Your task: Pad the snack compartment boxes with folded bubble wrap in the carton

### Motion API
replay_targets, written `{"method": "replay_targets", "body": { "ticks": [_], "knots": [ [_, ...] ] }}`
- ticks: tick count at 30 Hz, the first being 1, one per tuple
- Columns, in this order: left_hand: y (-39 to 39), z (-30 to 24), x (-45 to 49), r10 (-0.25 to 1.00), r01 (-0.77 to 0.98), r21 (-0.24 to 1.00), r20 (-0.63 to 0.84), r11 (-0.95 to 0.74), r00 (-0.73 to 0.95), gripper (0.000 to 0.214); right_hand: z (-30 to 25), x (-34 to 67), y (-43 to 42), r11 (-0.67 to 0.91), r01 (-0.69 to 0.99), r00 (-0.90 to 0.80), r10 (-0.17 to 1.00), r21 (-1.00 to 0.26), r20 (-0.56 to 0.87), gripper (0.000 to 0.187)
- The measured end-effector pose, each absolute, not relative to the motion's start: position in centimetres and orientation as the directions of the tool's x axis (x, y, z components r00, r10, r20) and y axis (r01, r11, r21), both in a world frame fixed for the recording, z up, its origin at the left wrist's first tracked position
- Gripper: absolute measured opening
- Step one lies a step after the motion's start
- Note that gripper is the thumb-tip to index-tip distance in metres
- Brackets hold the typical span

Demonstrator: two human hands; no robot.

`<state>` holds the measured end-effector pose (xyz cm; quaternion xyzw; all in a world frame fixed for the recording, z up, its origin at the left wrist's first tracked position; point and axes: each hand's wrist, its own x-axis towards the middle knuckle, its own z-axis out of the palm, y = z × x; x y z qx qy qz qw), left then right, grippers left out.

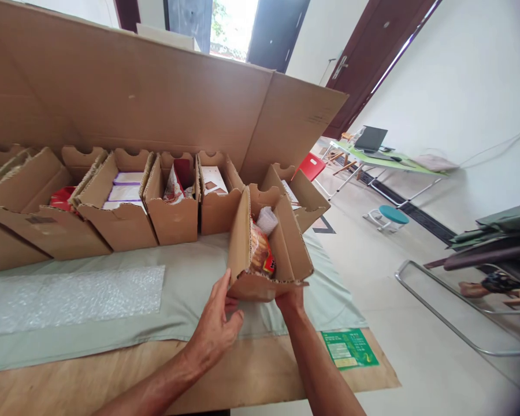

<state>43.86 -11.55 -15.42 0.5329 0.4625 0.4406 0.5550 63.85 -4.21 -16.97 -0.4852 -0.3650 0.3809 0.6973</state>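
An open-topped cardboard bin is tilted at the right end of the row. Inside it lie a red-and-yellow printed snack packet and a piece of bubble wrap. My right hand holds the bin from below its front edge, and its fingers are hidden there. At the front left corner is my left hand, with its index finger against the side wall and its thumb spread away. It grips nothing that I can make out.
Several cardboard bins with goods line the table before a tall cardboard panel. Bubble wrap lies on the pale green cloth; a green printed sheet sits near the corner. Right: a metal frame and a stool.
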Motion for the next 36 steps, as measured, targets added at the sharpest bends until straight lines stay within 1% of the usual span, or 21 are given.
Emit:
{"method": "replay_targets", "body": {
  "ticks": [3, 6, 8, 11, 13, 16, 18, 21, 26, 29, 32, 34, 36],
  "knots": [
    [-10.3, -15.3, 45.5, 0.987, -0.043, 0.998, -0.042, 0.049, 0.152, 0.085, -15.1, 64.3, -3.6, 0.244, -0.226, 0.447, 0.886, -0.943, 0.123, 0.050],
    [-10.2, -15.8, 46.6, 0.989, -0.060, 0.998, -0.014, 0.022, 0.146, 0.086, -14.0, 64.6, -5.2, 0.254, -0.261, 0.373, 0.916, -0.931, 0.146, 0.051],
    [-10.3, -16.0, 46.7, 0.987, -0.059, 0.998, -0.007, 0.017, 0.161, 0.087, -13.9, 64.6, -6.9, 0.290, -0.209, 0.294, 0.929, -0.934, 0.223, 0.056],
    [-10.0, -15.8, 46.1, 0.982, -0.031, 0.999, -0.028, 0.034, 0.188, 0.084, -14.2, 64.0, -8.7, 0.326, -0.035, 0.208, 0.927, -0.945, 0.312, 0.063],
    [-9.7, -15.4, 45.5, 0.982, 0.015, 0.999, -0.031, 0.028, 0.189, 0.081, -14.5, 63.1, -9.2, 0.298, 0.104, 0.237, 0.919, -0.949, 0.314, 0.064],
    [-9.3, -15.0, 44.8, 0.984, 0.077, 0.997, -0.009, -0.005, 0.180, 0.074, -14.8, 61.6, -9.3, 0.255, 0.254, 0.343, 0.878, -0.933, 0.334, 0.054],
    [-9.2, -14.8, 44.5, 0.981, 0.092, 0.995, 0.010, -0.028, 0.196, 0.071, -15.1, 60.8, -9.3, 0.250, 0.284, 0.380, 0.857, -0.926, 0.348, 0.049],
    [-8.5, -14.5, 44.1, 0.979, 0.105, 0.993, 0.024, -0.045, 0.201, 0.072, -15.2, 60.2, -8.9, 0.265, 0.271, 0.398, 0.844, -0.925, 0.359, 0.047],
    [-6.1, -13.2, 44.0, 0.982, 0.097, 0.994, 0.030, -0.048, 0.186, 0.076, -14.2, 60.4, -6.8, 0.315, 0.253, 0.371, 0.842, -0.915, 0.393, 0.045],
    [-4.3, -12.5, 45.1, 0.982, 0.085, 0.995, 0.037, -0.054, 0.188, 0.081, -13.0, 61.3, -4.2, 0.349, 0.265, 0.330, 0.843, -0.899, 0.425, 0.049],
    [-2.5, -12.4, 46.9, 0.983, 0.074, 0.996, 0.027, -0.041, 0.183, 0.087, -12.2, 63.0, -1.2, 0.362, 0.330, 0.297, 0.837, -0.872, 0.459, 0.057],
    [-1.4, -12.6, 48.2, 0.986, 0.053, 0.998, 0.032, -0.041, 0.164, 0.090, -12.2, 64.2, 0.4, 0.315, 0.426, 0.316, 0.827, -0.848, 0.466, 0.060],
    [-0.6, -13.1, 49.3, 0.989, 0.026, 0.998, 0.050, -0.054, 0.137, 0.091, -12.5, 65.2, 1.3, 0.234, 0.531, 0.366, 0.803, -0.814, 0.470, 0.060]
  ]
}}
